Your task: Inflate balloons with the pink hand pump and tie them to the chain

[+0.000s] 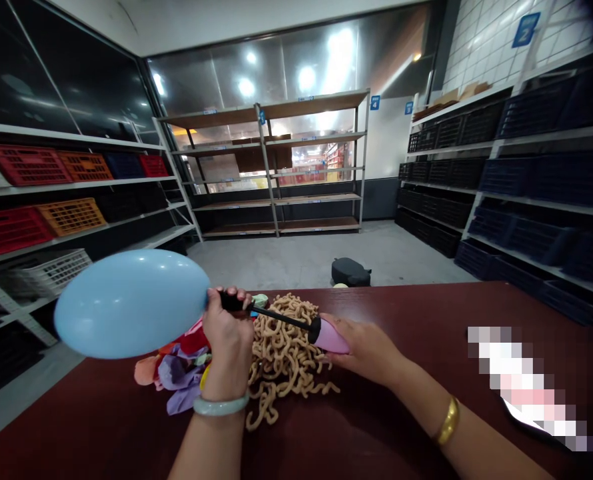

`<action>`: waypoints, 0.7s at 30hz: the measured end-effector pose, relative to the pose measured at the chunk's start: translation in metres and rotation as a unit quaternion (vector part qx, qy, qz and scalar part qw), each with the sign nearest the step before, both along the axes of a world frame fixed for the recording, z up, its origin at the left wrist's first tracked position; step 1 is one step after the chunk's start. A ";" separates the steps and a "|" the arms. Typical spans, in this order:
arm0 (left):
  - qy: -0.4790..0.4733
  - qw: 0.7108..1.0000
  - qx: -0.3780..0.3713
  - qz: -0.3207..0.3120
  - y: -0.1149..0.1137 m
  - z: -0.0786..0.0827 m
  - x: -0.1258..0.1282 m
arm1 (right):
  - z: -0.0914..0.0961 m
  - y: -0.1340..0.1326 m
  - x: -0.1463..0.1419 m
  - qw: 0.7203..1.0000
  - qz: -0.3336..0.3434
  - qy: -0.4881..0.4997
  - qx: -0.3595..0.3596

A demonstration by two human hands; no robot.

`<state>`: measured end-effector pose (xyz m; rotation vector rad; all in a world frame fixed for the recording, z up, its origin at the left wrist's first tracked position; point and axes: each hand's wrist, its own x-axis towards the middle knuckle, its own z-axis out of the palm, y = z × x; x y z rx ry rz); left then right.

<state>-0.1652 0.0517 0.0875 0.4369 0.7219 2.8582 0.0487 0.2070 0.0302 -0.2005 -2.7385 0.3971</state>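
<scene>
A light blue inflated balloon [131, 303] floats at the left, above the dark red table [426, 320]. My left hand [226, 337] is closed round the balloon's neck and the black nozzle end of a hand pump. My right hand [369, 347] grips the pump's pink barrel [329, 335], with the thin black rod running between the two hands. Under the hands lies a heap of tan curly pieces [281, 360]. A pile of limp coloured balloons [179, 370] lies beside my left wrist.
A blurred white patch [526, 387] covers part of the table's right side. A dark bag [350, 272] lies on the concrete floor beyond the table. Shelving with red, orange and white crates lines the left wall, dark crates the right, bare wooden shelves the back.
</scene>
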 end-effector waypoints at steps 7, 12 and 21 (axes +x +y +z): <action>0.032 0.999 0.019 -0.018 0.016 -0.001 0.024 | 0.002 0.008 0.006 0.999 -0.024 0.011 0.029; 0.037 0.996 -0.010 -0.084 0.043 -0.017 0.066 | 0.006 0.006 0.009 0.999 -0.032 0.030 0.021; 0.037 0.988 -0.047 -0.139 0.055 -0.022 0.100 | 0.012 -0.003 0.005 0.999 -0.030 0.009 0.007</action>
